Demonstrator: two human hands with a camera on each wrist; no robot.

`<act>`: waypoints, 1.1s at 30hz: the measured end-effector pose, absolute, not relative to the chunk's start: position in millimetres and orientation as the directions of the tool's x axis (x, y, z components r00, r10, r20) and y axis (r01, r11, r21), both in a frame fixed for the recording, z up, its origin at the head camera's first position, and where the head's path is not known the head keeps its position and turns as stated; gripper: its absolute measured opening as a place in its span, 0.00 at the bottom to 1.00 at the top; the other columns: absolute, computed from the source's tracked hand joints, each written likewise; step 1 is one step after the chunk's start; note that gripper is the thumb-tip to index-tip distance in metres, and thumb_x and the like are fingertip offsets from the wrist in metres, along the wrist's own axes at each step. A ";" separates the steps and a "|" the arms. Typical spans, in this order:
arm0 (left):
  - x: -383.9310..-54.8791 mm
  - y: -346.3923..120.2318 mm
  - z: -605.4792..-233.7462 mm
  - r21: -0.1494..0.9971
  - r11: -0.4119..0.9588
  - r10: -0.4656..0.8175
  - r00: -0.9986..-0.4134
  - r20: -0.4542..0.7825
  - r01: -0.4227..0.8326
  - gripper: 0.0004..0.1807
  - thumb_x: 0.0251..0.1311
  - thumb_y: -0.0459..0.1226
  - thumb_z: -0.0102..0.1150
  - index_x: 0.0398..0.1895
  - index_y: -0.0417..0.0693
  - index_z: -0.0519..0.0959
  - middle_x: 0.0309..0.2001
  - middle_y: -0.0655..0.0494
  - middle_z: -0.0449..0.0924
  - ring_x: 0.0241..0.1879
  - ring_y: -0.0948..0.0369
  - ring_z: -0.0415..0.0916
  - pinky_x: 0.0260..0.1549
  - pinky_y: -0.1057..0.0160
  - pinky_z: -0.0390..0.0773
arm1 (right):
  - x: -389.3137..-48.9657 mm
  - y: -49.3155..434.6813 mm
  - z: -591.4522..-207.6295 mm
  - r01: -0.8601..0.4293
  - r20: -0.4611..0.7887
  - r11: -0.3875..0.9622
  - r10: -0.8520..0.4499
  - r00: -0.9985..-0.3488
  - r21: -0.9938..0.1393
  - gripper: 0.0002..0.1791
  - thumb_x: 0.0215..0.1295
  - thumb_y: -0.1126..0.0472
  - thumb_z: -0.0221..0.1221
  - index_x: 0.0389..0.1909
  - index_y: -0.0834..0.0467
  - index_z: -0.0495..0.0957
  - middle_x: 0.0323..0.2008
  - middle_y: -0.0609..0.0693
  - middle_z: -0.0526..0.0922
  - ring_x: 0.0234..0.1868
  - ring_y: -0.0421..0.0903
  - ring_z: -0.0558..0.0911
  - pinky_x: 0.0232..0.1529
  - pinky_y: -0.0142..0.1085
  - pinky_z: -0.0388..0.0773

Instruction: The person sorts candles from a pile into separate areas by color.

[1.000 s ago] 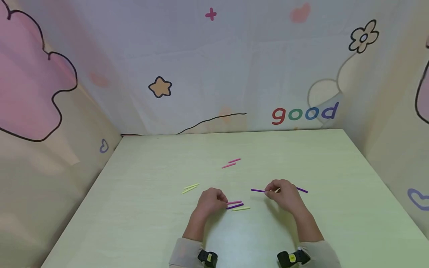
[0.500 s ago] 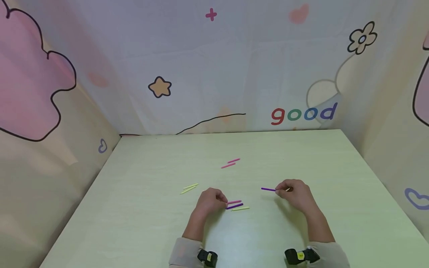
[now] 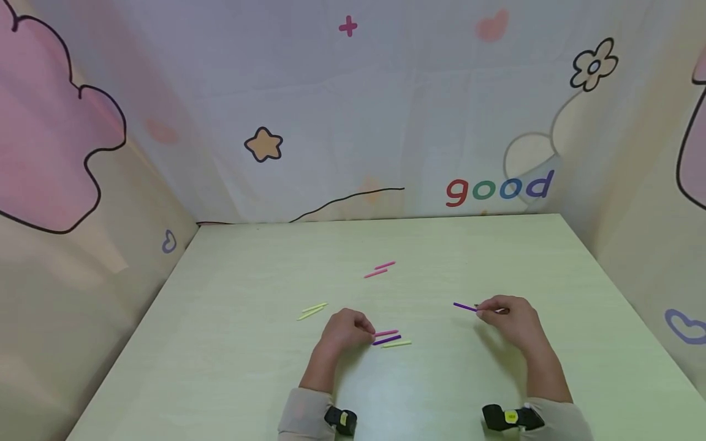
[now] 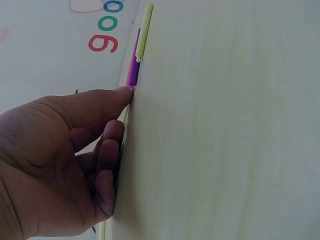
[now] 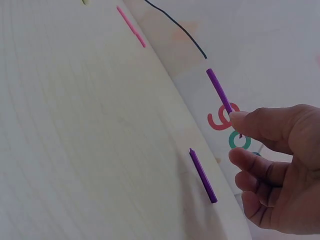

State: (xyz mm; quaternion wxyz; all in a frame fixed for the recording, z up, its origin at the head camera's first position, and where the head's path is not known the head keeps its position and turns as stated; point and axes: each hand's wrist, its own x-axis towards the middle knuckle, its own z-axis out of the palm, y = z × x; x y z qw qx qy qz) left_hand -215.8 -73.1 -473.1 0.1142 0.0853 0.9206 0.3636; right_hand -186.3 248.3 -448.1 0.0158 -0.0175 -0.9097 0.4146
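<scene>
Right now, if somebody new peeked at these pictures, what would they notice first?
Probably the big pink shape with its black outline, high on the wall at the left, and the colorful word "good" on the back wall. Next, they might spot the right hand pinching a purple stick over the table. The left hand is at one end of a pink stick.

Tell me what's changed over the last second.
The right hand moved rightward, carrying the purple stick it pinches. No new grip or release shows. The left hand stayed at the left end of the near pink stick; the yellow pair and far pink pair stayed put.
</scene>
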 end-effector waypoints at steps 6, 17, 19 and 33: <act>-216.7 -74.8 -474.9 0.688 0.723 0.245 -0.955 -0.165 0.067 0.03 0.46 0.35 0.69 0.22 0.50 0.83 0.24 0.62 0.75 0.29 0.62 0.68 0.32 0.62 0.68 | -184.4 262.8 -449.8 0.036 0.005 0.691 0.058 -0.998 -0.722 0.09 0.59 0.60 0.61 0.35 0.61 0.83 0.41 0.60 0.79 0.43 0.58 0.73 0.36 0.43 0.66; -217.0 -74.5 -475.4 0.701 0.708 0.269 -0.951 -0.153 0.087 0.02 0.46 0.34 0.69 0.23 0.49 0.83 0.23 0.63 0.76 0.28 0.63 0.68 0.31 0.62 0.68 | -180.0 285.1 -454.2 0.100 -0.043 0.662 0.102 -0.994 -0.743 0.13 0.61 0.58 0.60 0.39 0.65 0.81 0.43 0.64 0.77 0.44 0.59 0.71 0.36 0.43 0.65; -216.7 -74.5 -475.5 0.702 0.707 0.268 -0.951 -0.153 0.086 0.03 0.46 0.34 0.69 0.23 0.49 0.83 0.24 0.63 0.76 0.28 0.63 0.68 0.31 0.62 0.68 | -179.8 287.1 -455.9 0.122 -0.066 0.645 0.111 -0.992 -0.754 0.14 0.61 0.57 0.60 0.39 0.65 0.80 0.42 0.62 0.78 0.43 0.58 0.71 0.35 0.42 0.64; -216.7 -74.3 -471.0 0.703 0.707 0.264 -0.951 -0.160 0.078 0.02 0.46 0.34 0.68 0.23 0.49 0.83 0.24 0.62 0.75 0.29 0.62 0.68 0.32 0.62 0.69 | -183.9 293.7 -467.6 0.166 -0.095 0.650 0.144 -0.985 -0.742 0.11 0.62 0.61 0.59 0.38 0.66 0.80 0.32 0.53 0.79 0.37 0.53 0.71 0.35 0.42 0.63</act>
